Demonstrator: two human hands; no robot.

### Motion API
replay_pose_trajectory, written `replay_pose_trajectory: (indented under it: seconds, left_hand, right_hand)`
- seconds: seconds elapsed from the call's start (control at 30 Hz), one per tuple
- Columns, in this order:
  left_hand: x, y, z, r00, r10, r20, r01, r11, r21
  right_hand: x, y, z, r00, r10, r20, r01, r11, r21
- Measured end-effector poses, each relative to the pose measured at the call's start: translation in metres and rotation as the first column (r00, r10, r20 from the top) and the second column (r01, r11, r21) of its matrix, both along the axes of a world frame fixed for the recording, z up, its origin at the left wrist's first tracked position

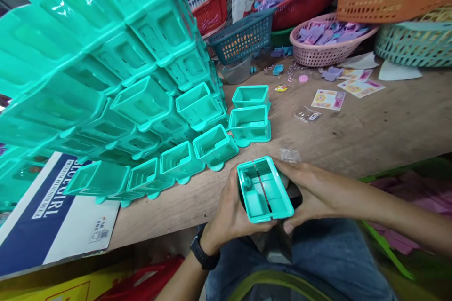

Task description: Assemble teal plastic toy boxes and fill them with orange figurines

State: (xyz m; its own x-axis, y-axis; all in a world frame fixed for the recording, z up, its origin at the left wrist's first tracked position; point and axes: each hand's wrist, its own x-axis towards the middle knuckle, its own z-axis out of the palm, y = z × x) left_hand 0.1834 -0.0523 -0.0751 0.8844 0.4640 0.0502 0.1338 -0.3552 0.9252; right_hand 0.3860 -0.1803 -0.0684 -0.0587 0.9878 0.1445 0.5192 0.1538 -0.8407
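Observation:
Above my lap, at the front edge of the bench, both hands hold a teal plastic box [252, 202], its top facing me. A dark narrow gap runs along its middle between two halves. My left hand [229, 209] wraps the box's left side and lower end. On the opposite side my right hand [307, 190] grips it, thumb near the lower right corner. Something black [294, 194] shows between the right palm and the box; I cannot make out what it is. Similar teal boxes [215, 143] stand in a row just beyond my left hand.
A tall stack of teal boxes [106, 56] fills the left, beside a blue and white carton [81, 225]. Baskets of small plastic parts, including a pink basket [328, 51], line the back. Printed cards [328, 99] and a small clear packet [307, 114] lie on the wooden bench [399, 117].

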Motion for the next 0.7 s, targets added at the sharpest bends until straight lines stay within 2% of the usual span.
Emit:
replay_pose_trajectory:
  seconds: [0.17,0.33,0.5,0.7]
  left_hand:
    - [0.0,0.002,-0.001,0.999,0.003,0.034,-0.005,0.999,0.05]
    - [0.0,0.006,-0.003,0.998,-0.007,0.06,0.002,0.996,0.09]
    - [-0.001,0.01,-0.005,0.999,-0.037,0.024,0.034,0.992,0.122]
    - [-0.001,0.006,-0.006,0.997,-0.019,0.076,0.013,0.997,0.079]
  right_hand:
    - [-0.004,-0.001,-0.001,0.997,-0.076,0.001,0.075,0.995,0.067]
    - [-0.004,0.0,-0.006,0.999,-0.024,-0.023,0.025,0.997,0.07]
    - [-0.007,-0.002,-0.007,0.997,-0.078,0.004,0.077,0.991,0.108]
    - [-0.007,-0.002,-0.008,0.999,-0.055,0.002,0.055,0.998,0.007]
